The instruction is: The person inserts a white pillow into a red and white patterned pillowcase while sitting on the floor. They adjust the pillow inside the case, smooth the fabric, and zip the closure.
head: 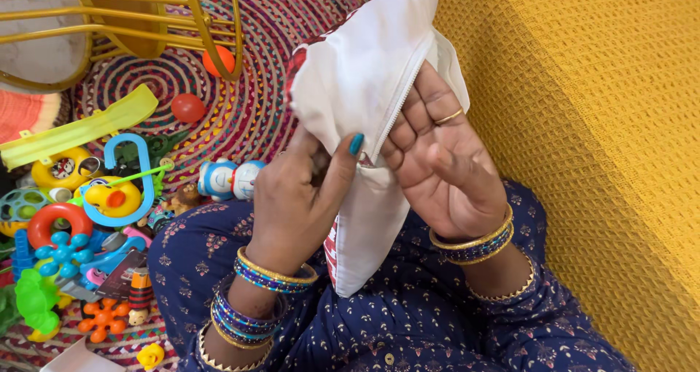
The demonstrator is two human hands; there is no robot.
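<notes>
The white cushion cover (364, 80) is held up in front of the person's chest, above the lap in the dark blue printed dress (408, 321), with the yellow waffle-weave fabric (583, 124) just to its right. It looks like thin woven cloth: light, limp and easy to crumple, so it folds wherever it is not supported and hangs down in a slack point toward the lap. It seems neither slippery nor fragile, though the zip (397, 106) running along its open edge is probably the one stiff line in it (and the part most likely to snag). The seam beside the zip looks like the sensible place to take hold, since the cloth there is doubled and will not stretch out of shape.

The left hand (299, 197) is closed on the cover just left of the zip, thumb on the front and fingers curled behind, pinching a fold of cloth at the lower end of the zip line. The right hand (437, 160) lies on the other side of the zip, palm turned up toward the camera, fingers laid fairly flat along the edge with the thumb bent across the palm; whether it truly grips the cloth or only steadies it I cannot tell. So the zip runs between the two hands, touching both.

Left of the cover, on a round braided rug (248, 109), lies a heap of plastic toys (87, 226).
</notes>
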